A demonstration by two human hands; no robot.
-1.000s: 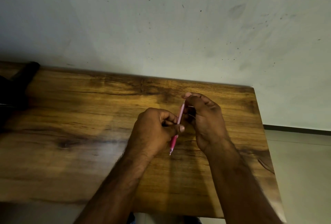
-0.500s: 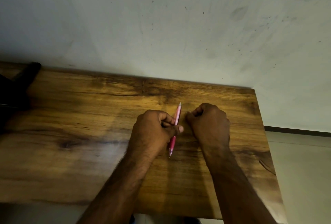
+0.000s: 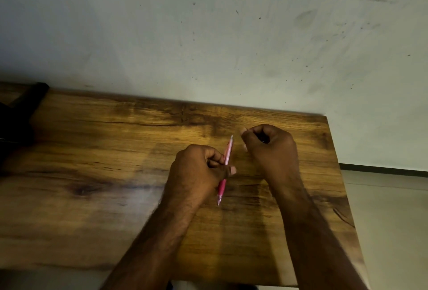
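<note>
The pen (image 3: 228, 154) you see is pink: pale along the upper barrel, deeper pink at the grip, silvery at the tip. Your table (image 3: 92, 150) is golden-brown wood grain with dark streaks and one dark knot. The wall (image 3: 208, 34) is pale grey-green, flecked with dark specks and smudges.

Pen (image 3: 228, 155): I read it as pink plastic, with a pale, translucent upper barrel, a deeper pink grip and a small shiny tip that looks like metal.
Counter (image 3: 92, 150): wood grain with dark knots; I see a smooth finish with a soft sheen.
Wall (image 3: 208, 34): painted, matt, scuffed and speckled.
Floor (image 3: 389, 208): pale and smooth.
Black object (image 3: 20, 113): matt; I cannot tell the material.
</note>
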